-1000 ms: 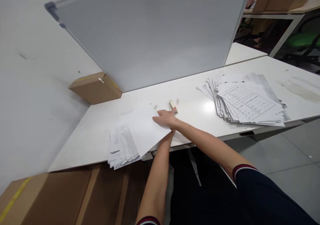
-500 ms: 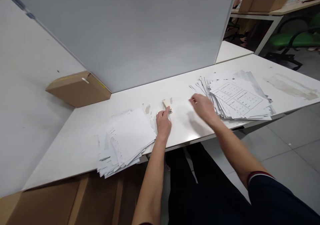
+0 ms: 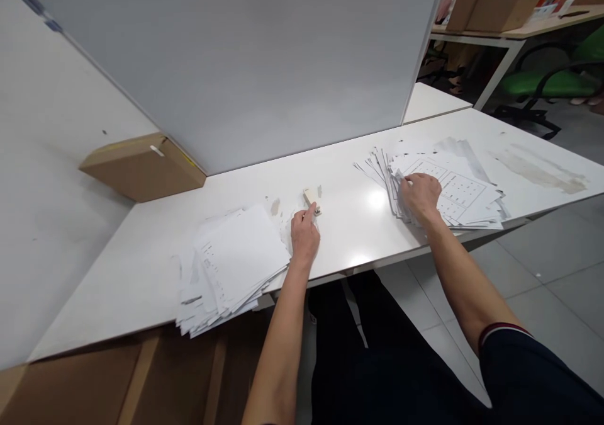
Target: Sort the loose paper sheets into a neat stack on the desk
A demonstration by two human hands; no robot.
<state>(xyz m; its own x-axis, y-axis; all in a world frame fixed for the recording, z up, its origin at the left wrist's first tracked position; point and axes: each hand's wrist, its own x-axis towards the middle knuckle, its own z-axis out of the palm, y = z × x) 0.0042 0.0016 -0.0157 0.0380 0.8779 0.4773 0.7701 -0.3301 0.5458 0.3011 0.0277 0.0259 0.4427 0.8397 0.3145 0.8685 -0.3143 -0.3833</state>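
My left hand (image 3: pixel 305 236) rests on the white table with its fingers closed at the near end of a small cream-coloured device (image 3: pixel 309 196). That device has a metal part at its near end; its exact kind is too small to tell. Over at the right, my right hand (image 3: pixel 421 197) lies on a fanned pile of printed sheets (image 3: pixel 465 189), fingers curled at the left edge of a top sheet of paper (image 3: pixel 400 177), whose corner sticks up. Left of my left hand is another untidy pile of papers (image 3: pixel 245 255), mostly blank side up.
A whiteboard (image 3: pixel 283 66) stands along the table's back edge. At the left, a cardboard box (image 3: pixel 151 172) leans by the wall. Grey smudges mark the tabletop (image 3: pixel 340 236). Beyond on the right are a green chair (image 3: pixel 547 84) and a desk with cardboard boxes (image 3: pixel 500 6).
My right hand has moved right, from above the bare tabletop onto the printed pile, and its fingers are now at a sheet's edge. My left hand has stayed at the cream device.
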